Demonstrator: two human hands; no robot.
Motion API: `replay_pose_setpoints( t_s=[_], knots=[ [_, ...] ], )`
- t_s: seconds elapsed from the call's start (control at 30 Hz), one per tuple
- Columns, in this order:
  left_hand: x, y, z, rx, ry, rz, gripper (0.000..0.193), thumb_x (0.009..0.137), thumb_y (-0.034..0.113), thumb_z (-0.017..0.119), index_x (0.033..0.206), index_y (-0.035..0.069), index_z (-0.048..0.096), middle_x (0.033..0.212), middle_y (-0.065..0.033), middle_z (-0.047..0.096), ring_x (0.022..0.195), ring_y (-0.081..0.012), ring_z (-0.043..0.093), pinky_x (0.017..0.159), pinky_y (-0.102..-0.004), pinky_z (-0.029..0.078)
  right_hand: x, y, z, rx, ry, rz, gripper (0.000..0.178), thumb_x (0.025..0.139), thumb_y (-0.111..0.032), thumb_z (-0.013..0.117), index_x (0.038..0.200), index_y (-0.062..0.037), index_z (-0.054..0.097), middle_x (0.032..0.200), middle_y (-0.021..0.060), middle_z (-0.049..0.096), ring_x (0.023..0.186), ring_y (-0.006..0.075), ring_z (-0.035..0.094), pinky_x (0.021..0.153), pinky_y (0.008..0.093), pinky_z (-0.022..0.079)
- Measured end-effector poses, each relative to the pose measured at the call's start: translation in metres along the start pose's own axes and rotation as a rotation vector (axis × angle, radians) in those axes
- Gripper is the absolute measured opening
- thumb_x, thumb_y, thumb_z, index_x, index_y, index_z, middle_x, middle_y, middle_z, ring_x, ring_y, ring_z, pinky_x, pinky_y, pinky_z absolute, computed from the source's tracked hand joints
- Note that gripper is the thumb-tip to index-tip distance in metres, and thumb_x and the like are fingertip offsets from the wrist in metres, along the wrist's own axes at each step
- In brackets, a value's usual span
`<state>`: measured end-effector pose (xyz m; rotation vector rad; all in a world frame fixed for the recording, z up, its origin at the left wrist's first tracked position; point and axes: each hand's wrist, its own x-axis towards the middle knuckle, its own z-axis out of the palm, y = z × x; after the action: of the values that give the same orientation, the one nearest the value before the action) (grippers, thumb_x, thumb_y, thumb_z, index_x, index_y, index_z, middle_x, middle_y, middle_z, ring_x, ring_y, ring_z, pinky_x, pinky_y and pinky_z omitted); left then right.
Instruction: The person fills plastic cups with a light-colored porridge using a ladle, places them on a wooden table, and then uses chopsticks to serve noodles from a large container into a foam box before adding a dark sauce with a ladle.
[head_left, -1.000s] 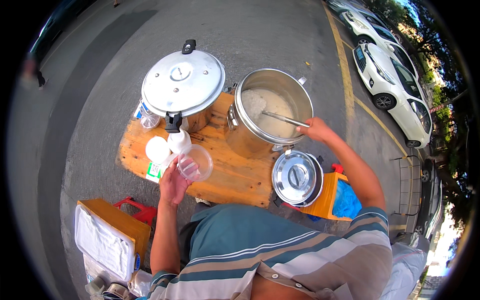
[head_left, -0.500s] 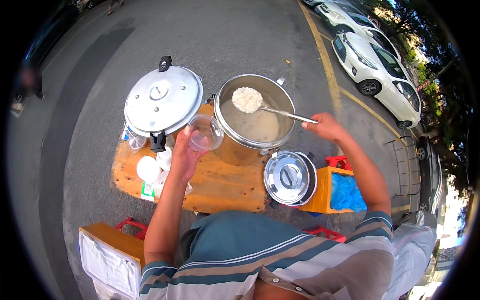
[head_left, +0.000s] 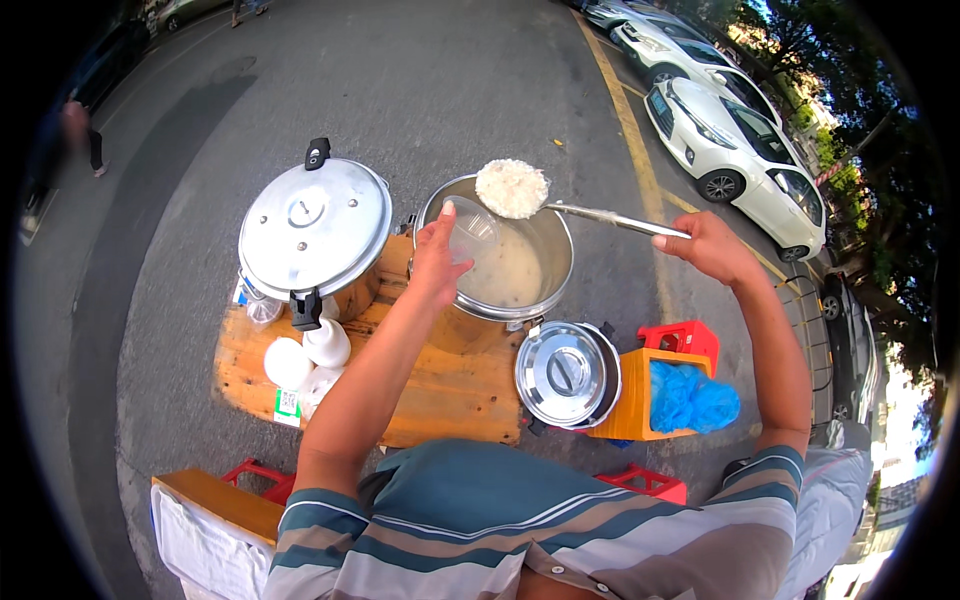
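From my remote feed, the left hand (head_left: 440, 262) pinches a clear cup (head_left: 476, 230) above the open pot (head_left: 556, 245) near the table's (head_left: 460, 400) far right corner. The right hand (head_left: 708, 248) grips the ladle (head_left: 612, 217); its heaped white grains (head_left: 512, 188) overlap the pot's far rim. I judge a wrist tilt could spill them outside; squeezing could buckle the cup.

a metal ladle (head_left: 605, 214) is raised in the upper centre of the frame, its bowl heaped with lumpy white grain (head_left: 512, 189), its long handle slanting down toward the right. a see-through, round plastic tub (head_left: 474, 232) overlaps the left part of the pot's mouth, near the ladle's bowl. the deep steel pot (head_left: 556, 245) stands uncovered at the frame's centre, with cloudy, pale liquid (head_left: 507, 272) inside.
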<state>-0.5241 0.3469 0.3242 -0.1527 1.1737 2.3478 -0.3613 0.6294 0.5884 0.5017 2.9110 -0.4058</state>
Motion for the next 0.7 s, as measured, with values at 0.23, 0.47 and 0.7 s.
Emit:
replay_pose_setpoints(
  t_s=[0.23, 0.47, 0.7],
  knots=[
    [0.029, -0.022, 0.014, -0.177, -0.063, -0.075, 0.094, 0.09, 0.068, 0.067, 0.152, 0.01, 0.027, 0.157, -0.0139, 0.033, 0.141, -0.0392, 0.037, 0.113, -0.0612, 0.035, -0.005, -0.009, 0.009, 0.015, 0.063, -0.037, 0.048, 0.087, -0.044, 0.076, 0.086, 0.0035, 0.072, 0.069, 0.015, 0.064, 0.067, 0.0246, 0.061, 0.064, 0.042, 0.047],
    [0.027, -0.025, 0.005, -0.212, -0.204, -0.071, 0.089, 0.096, 0.071, 0.054, 0.16, 0.014, 0.029, 0.164, -0.0092, 0.035, 0.15, -0.0305, 0.033, 0.118, -0.0598, 0.032, -0.022, -0.029, 0.022, -0.083, 0.18, -0.083, 0.038, 0.088, -0.035, 0.077, 0.089, 0.0034, 0.071, 0.071, 0.021, 0.066, 0.066, 0.0336, 0.065, 0.063, 0.0464, 0.048],
    [0.019, -0.021, 0.004, -0.201, -0.249, -0.07, 0.081, 0.098, 0.07, 0.052, 0.156, 0.017, 0.036, 0.16, -0.0057, 0.041, 0.144, -0.0271, 0.042, 0.117, -0.057, 0.034, -0.031, -0.011, 0.052, -0.405, 0.468, -0.369, 0.027, 0.09, -0.029, 0.074, 0.094, -0.0031, 0.066, 0.077, 0.021, 0.066, 0.074, 0.0442, 0.065, 0.064, 0.0505, 0.049]
  ],
)
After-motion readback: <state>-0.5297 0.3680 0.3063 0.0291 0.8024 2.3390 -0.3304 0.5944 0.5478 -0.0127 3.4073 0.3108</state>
